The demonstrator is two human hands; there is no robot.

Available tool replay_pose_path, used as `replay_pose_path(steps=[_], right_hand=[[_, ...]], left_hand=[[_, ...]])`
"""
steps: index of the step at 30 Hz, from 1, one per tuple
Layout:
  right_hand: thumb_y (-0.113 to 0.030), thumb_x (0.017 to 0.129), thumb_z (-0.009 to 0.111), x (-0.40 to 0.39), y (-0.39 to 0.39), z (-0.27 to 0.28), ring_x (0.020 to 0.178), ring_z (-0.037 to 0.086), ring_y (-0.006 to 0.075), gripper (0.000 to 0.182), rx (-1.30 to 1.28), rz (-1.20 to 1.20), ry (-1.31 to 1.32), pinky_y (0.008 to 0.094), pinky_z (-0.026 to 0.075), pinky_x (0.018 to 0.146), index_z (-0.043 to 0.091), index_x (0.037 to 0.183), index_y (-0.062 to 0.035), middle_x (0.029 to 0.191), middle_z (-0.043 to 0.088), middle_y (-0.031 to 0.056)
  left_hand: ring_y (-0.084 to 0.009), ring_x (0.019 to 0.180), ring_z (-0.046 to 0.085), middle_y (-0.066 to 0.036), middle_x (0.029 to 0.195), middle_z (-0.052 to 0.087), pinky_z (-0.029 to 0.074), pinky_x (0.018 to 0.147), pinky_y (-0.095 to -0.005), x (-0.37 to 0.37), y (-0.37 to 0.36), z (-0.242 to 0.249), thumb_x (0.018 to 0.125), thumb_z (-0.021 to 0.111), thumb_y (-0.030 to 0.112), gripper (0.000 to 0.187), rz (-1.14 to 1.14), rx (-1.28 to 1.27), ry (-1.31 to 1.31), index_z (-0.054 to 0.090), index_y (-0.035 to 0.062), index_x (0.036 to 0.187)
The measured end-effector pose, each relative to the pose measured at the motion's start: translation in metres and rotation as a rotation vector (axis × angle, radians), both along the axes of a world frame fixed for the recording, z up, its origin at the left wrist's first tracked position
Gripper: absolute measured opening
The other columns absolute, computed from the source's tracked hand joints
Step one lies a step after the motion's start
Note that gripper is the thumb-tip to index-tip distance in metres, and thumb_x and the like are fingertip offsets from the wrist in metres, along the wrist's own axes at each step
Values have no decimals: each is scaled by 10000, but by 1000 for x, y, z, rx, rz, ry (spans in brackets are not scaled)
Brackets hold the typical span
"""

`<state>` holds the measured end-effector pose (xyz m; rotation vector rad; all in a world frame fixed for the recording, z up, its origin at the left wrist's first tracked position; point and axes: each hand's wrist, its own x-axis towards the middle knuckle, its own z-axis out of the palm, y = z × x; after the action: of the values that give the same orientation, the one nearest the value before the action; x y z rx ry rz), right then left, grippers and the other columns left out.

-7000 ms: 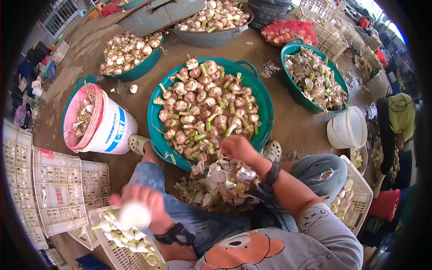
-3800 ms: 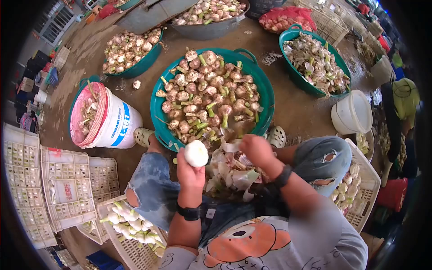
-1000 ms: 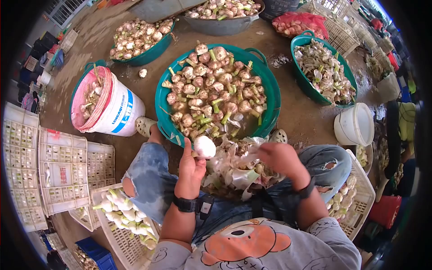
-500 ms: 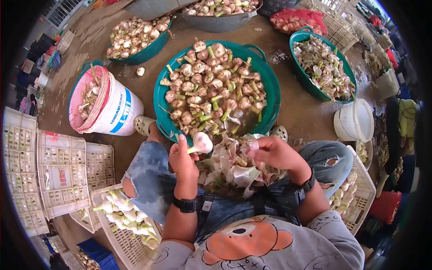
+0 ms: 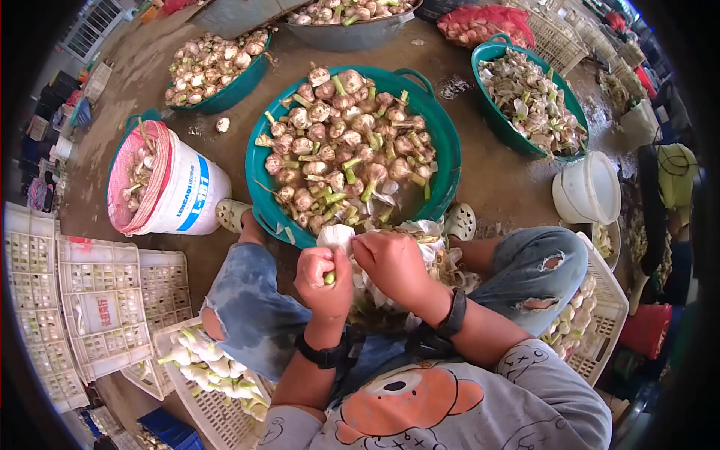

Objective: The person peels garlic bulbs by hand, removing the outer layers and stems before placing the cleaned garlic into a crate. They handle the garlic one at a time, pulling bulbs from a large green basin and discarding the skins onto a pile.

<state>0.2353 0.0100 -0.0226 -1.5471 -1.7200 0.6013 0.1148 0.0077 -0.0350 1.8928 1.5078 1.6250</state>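
Note:
A pale garlic bulb (image 5: 336, 238) stands upright in my left hand (image 5: 323, 280), whose fingers are wrapped round its green stem. My right hand (image 5: 386, 262) is closed beside the bulb, its fingertips at the bulb's right side; whatever they hold is hidden. Just beyond both hands is a large green tub (image 5: 450, 161) of unpeeled garlic bulbs (image 5: 349, 139) standing in murky water. A heap of loose garlic skins (image 5: 450, 262) lies between my legs, partly behind my right hand.
A white bucket (image 5: 214, 191) with a pink mesh liner stands left. Crates of peeled bulbs (image 5: 210, 364) flank my legs, with stacked crates (image 5: 101, 300) farther left. A green tub of skins (image 5: 536, 101) and a white pail (image 5: 592, 187) are right.
My right hand has moved left from above the skins to the bulb. My left hand has shifted slightly right and turned, bringing the bulb upright. The camera view has tilted slightly.

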Motion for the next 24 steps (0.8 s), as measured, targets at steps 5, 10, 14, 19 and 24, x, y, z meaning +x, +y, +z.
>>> replay_pose_path(steps=[5, 10, 14, 19, 24], right_hand=[[-152, 722, 581, 20, 6, -21, 540, 574, 317, 134, -168, -85, 190, 372, 463, 509, 614, 690, -26, 609, 561, 181], [-155, 707, 602, 95, 7, -55, 601, 597, 309, 135, -239, -412, -30, 383, 476, 554, 640, 777, -46, 660, 609, 147], [-287, 778, 611, 80, 2, -12, 964, 560, 313, 355, -224, -92, -251, 373, 453, 806, 584, 1047, -56, 1039, 591, 162], [-345, 779, 583, 79, 41, -27, 896, 571, 339, 388, -317, 24, -160, 405, 462, 763, 587, 1016, -38, 919, 619, 174], [-386, 716, 590, 117, 126, -144, 833, 604, 325, 382, -433, -17, -568, 385, 490, 713, 628, 866, -38, 880, 635, 152]], left_hand=[[-117, 560, 519, -22, 681, 537, 423, 482, -235, -1, -2, -7, 757, 597, -2, 235, 7, -244, -455, 401, 61, 643], [-100, 538, 512, -11, 674, 551, 404, 445, -191, -26, 9, -20, 788, 574, 96, 98, 17, -795, -1524, 506, 100, 717], [-101, 583, 553, -29, 740, 598, 424, 440, -171, -39, 9, -23, 820, 524, 114, 81, -165, -837, -1680, 552, 38, 817], [-111, 641, 589, -65, 855, 625, 498, 511, -283, -79, 14, 22, 819, 522, 270, 290, -1455, -33, -1949, 557, 35, 984], [-184, 775, 571, -68, 923, 587, 471, 656, -354, -76, 18, 31, 813, 416, 601, 577, -1145, -141, -1854, 555, 90, 1044]])
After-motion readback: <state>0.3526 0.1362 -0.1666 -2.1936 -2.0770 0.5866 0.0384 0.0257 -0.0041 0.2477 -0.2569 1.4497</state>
